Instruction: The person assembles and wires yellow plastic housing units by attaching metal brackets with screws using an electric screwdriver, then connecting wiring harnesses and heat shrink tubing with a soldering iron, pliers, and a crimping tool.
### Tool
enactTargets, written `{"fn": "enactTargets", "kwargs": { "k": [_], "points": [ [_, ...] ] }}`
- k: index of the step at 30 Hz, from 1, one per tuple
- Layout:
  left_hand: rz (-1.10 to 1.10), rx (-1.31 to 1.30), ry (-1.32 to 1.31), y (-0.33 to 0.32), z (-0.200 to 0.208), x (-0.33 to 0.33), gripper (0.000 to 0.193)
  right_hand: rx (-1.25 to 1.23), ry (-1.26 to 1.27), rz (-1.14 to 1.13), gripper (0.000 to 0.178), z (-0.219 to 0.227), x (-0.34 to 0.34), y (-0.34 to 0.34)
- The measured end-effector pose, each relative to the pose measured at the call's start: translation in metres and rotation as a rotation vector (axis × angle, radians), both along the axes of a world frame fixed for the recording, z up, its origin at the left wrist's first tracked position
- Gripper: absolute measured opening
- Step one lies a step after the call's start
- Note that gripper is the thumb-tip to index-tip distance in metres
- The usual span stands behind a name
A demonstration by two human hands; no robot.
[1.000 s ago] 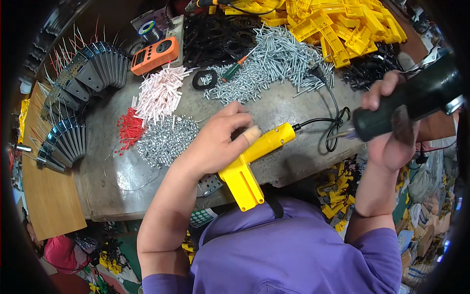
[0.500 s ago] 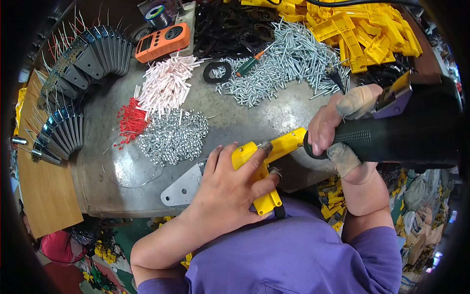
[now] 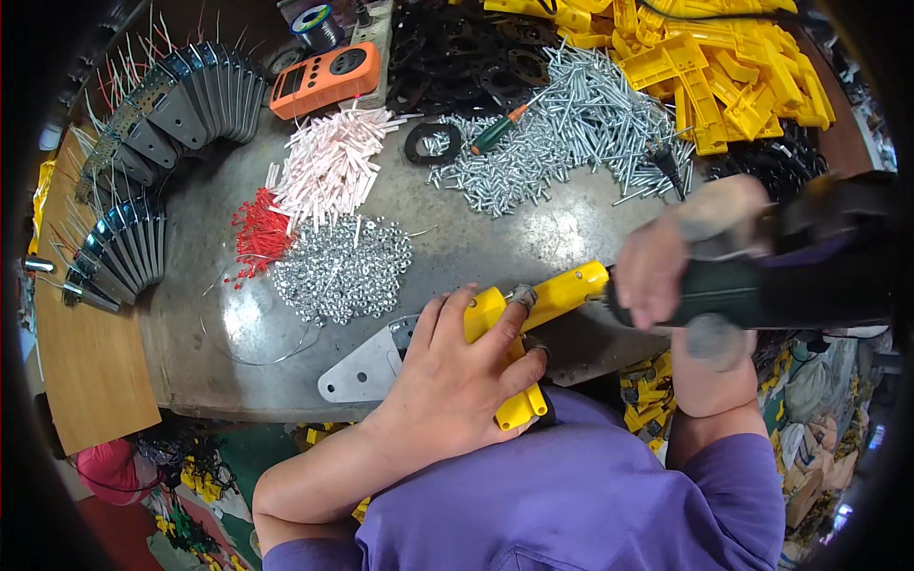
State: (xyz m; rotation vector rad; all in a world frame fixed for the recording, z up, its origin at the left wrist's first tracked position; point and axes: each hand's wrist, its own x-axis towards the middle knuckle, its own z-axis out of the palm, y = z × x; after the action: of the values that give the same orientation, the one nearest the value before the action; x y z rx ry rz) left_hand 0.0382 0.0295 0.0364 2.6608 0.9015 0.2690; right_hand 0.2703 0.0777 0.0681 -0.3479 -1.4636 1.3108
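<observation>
My left hand (image 3: 466, 366) is wrapped over a yellow plastic handle housing (image 3: 564, 290), with a finger and the thumb taped. A grey, tapered metal plate with holes (image 3: 362, 369) sticks out of the housing on the left, beyond my wrist. My right hand (image 3: 657, 269), blurred by motion, grips the front of a dark, cylindrical power screwdriver (image 3: 762, 290). Its front end points left at the end of the yellow housing. Whether the tip touches a screw there I cannot make out. Tape covers the thumb and a finger of this hand too.
Piles of screws (image 3: 609, 114), nuts (image 3: 343, 271), white sleeves (image 3: 333, 162) and red pieces (image 3: 259, 233) lie on the metal table. Behind are an orange meter (image 3: 324, 81), a green screwdriver (image 3: 495, 131) and yellow housings (image 3: 733, 76). Wired metal plates (image 3: 181, 114) stand at left.
My right hand and the power screwdriver have shifted slightly right and down, and are now blurred. My left hand still holds the yellow handle housing. The whole view has shifted a little.
</observation>
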Motion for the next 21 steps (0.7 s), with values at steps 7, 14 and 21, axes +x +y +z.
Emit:
{"fn": "enactTargets", "kwargs": {
  "k": [7, 14, 21],
  "points": [
    [-0.01, -0.001, 0.001, 0.002, 0.001, 0.002, 0.044, 0.129, -0.005, -0.228, 0.043, -0.01, -0.01, 0.003],
    [-0.013, -0.005, 0.008, -0.001, 0.002, 0.002, 0.045, 0.044, 0.094, -0.06, 0.047, -0.015, -0.014, 0.013],
    [0.008, 0.01, 0.009, 0.001, -0.001, 0.002, 0.049, -0.161, -0.101, -0.309, 0.061, -0.005, -0.016, 0.003]
  ]
}}
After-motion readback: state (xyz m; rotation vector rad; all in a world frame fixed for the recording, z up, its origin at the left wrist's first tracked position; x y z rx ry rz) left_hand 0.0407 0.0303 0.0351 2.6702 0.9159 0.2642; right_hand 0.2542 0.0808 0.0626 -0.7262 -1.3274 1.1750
